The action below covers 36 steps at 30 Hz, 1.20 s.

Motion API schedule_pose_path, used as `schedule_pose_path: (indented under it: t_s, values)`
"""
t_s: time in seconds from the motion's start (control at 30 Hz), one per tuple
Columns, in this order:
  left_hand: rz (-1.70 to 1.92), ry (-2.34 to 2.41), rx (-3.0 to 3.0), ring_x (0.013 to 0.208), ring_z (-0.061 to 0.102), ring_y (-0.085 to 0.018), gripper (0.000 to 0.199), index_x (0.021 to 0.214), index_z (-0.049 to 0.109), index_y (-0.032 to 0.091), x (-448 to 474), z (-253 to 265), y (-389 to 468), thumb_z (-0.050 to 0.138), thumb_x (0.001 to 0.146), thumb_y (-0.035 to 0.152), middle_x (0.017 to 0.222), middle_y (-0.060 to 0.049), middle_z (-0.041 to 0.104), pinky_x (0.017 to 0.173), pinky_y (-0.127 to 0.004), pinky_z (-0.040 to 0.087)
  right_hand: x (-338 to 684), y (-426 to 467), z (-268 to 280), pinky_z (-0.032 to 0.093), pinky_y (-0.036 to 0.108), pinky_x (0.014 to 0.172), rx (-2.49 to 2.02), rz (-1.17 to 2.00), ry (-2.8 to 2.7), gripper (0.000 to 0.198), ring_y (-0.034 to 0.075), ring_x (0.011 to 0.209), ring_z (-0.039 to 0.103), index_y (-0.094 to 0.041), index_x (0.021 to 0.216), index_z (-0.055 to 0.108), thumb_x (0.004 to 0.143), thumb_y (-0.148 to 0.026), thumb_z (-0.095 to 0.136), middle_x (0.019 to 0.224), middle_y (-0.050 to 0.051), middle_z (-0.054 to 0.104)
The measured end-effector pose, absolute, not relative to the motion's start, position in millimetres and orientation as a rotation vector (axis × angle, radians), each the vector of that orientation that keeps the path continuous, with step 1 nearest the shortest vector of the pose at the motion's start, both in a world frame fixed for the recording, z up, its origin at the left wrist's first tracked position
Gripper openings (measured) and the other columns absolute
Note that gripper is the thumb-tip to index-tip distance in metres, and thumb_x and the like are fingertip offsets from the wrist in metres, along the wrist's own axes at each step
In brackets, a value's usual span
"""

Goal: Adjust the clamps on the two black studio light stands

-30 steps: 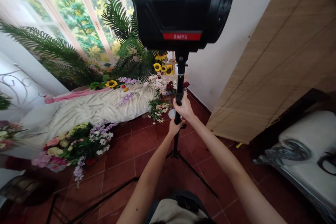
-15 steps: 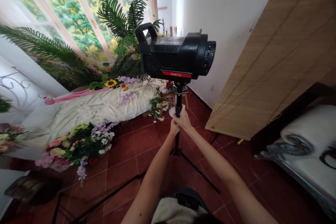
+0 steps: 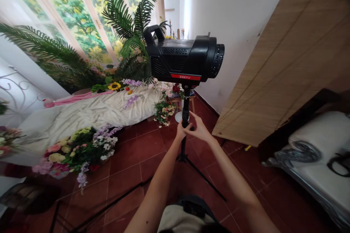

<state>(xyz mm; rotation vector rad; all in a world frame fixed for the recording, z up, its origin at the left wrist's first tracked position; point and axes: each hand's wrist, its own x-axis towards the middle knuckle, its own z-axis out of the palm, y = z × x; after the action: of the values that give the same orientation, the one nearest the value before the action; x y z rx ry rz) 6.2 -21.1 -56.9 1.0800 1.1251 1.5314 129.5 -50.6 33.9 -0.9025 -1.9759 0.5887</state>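
Note:
A black studio light [image 3: 180, 60] with a red ZHEYU label sits atop a black light stand [image 3: 185, 103], its round front facing right. My left hand [image 3: 180, 131] is wrapped around the stand's pole below the light. Just right of the pole is my right hand [image 3: 201, 129], its index finger stretched up and its thumb reaching across toward the left hand. Between that thumb and finger shows a small dark knob [image 3: 192, 129] on the pole; whether the fingers touch it I cannot tell. The stand's legs spread over the red tiles.
A bed [image 3: 142, 107] with cream cloth stands at left, with flower bunches [image 3: 73, 149] at its front. Palm leaves [image 3: 128, 22] rise behind. A wooden panel [image 3: 268, 58] leans at right, near a cream seat with silver carving [image 3: 306, 151]. A stand leg [image 3: 109, 205] crosses the floor.
My right hand has loosened from the pole and opened, moving slightly down and right. The left hand stays on the pole. The view has shifted slightly.

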Motion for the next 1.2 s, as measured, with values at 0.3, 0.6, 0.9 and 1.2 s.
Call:
schedule_pose_path:
  t_s: [0.3,0.6,0.9,1.2]
  values:
    - [1.516,1.214,1.207,0.068,0.055,-0.013,0.039,0.09,0.057,0.017,4.9,-48.8,-27.1,0.072,0.063,0.041,0.079,-0.002,0.06,0.066,-0.026,0.048,155.6,-75.2,-13.9,0.051,0.035,0.076,-1.168,0.866,-1.533,0.05,0.019,0.079,0.064,-0.018,0.119,0.046,0.081,-0.049,0.056,0.087,0.007,0.066]
    - [1.503,1.277,1.245,0.068,0.056,-0.011,0.034,0.086,0.056,0.017,4.2,-62.0,-20.9,0.071,0.065,0.038,0.078,-0.001,0.059,0.067,-0.026,0.048,121.8,-63.8,-42.1,0.049,0.026,0.054,-1.078,1.521,-0.864,0.031,0.012,0.052,0.058,-0.02,0.09,0.052,0.073,-0.045,0.06,0.062,-0.001,0.06]
    - [1.507,1.283,1.251,0.071,0.058,-0.013,0.035,0.089,0.057,0.017,4.6,-64.3,-20.2,0.071,0.065,0.039,0.081,-0.003,0.06,0.068,-0.028,0.05,113.7,-77.3,-62.9,0.041,0.023,0.047,-1.186,1.336,-1.1,0.051,0.012,0.046,0.053,-0.021,0.098,0.043,0.063,-0.046,0.07,0.055,-0.008,0.055]
    - [1.54,1.259,1.282,0.071,0.059,-0.014,0.033,0.084,0.057,0.017,5.8,-62.4,-19.0,0.072,0.064,0.039,0.078,-0.002,0.061,0.072,-0.031,0.051,134.6,-56.1,-42.4,0.04,0.025,0.052,-1.293,1.126,-1.361,0.052,0.014,0.052,0.052,-0.018,0.064,0.056,0.075,-0.068,0.048,0.056,0.001,0.057]
